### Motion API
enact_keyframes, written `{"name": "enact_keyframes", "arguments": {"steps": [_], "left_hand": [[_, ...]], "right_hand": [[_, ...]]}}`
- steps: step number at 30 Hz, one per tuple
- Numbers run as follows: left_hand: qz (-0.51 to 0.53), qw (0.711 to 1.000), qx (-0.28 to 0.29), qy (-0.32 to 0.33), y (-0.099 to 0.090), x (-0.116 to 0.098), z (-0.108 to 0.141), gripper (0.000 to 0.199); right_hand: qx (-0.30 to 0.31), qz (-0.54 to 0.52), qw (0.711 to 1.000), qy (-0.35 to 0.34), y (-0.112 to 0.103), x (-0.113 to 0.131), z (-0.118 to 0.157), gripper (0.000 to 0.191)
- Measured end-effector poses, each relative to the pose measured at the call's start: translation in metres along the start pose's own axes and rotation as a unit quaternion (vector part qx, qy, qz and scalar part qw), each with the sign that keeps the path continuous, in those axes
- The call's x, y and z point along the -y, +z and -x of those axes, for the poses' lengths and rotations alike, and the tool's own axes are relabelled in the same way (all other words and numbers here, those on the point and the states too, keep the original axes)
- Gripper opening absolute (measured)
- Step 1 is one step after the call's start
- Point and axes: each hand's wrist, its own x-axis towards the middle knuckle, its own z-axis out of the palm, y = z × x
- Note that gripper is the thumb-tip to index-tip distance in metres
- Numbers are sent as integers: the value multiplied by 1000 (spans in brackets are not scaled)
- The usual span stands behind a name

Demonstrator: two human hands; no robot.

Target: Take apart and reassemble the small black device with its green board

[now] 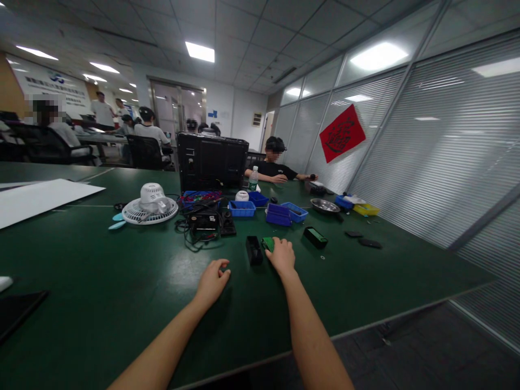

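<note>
On the green table, my right hand (282, 254) has its fingers closed on the edge of a green circuit board (267, 244), and the hand covers part of the board. Just left of it stands an open black plastic case (254, 251). My left hand (214, 279) rests near the table surface, left of that case and apart from it, with its fingers parted and nothing in them. Farther right lies a second black case (316, 237) with a green board showing inside.
Behind are a black power unit with cables (203, 221), blue bins (241, 208), a white fan (150, 208) and a large black monitor housing (213, 162). A metal dish (325, 205) and flat black pieces (369, 243) lie right. A co-worker (276, 162) sits across the table.
</note>
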Motion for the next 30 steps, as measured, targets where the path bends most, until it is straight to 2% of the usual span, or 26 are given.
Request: {"name": "enact_keyframes", "arguments": {"steps": [7,10,13,16,19,24,30], "left_hand": [[-5,1000,2,6,0,0,1,30],[-6,1000,-1,10,0,1,0,30],[-5,1000,-3,13,1,2,-1,30],[-9,1000,-5,9,2,1,-1,29],[-11,1000,-2,-1,2,-1,-1,28],[-11,1000,2,-5,2,-1,-1,28],[-12,1000,4,-1,4,0,-1,28]], "right_hand": [[80,-24,996,44,1,-1,-1,42],[89,-43,994,52,1,0,-1,40],[47,-69,994,69,-4,1,-1,39],[-59,-110,990,67,-10,7,1,40],[-139,-147,979,23,-10,17,5,42],[-125,-159,978,-45,-3,33,12,41],[-108,-140,982,-69,-1,41,15,39]]}}
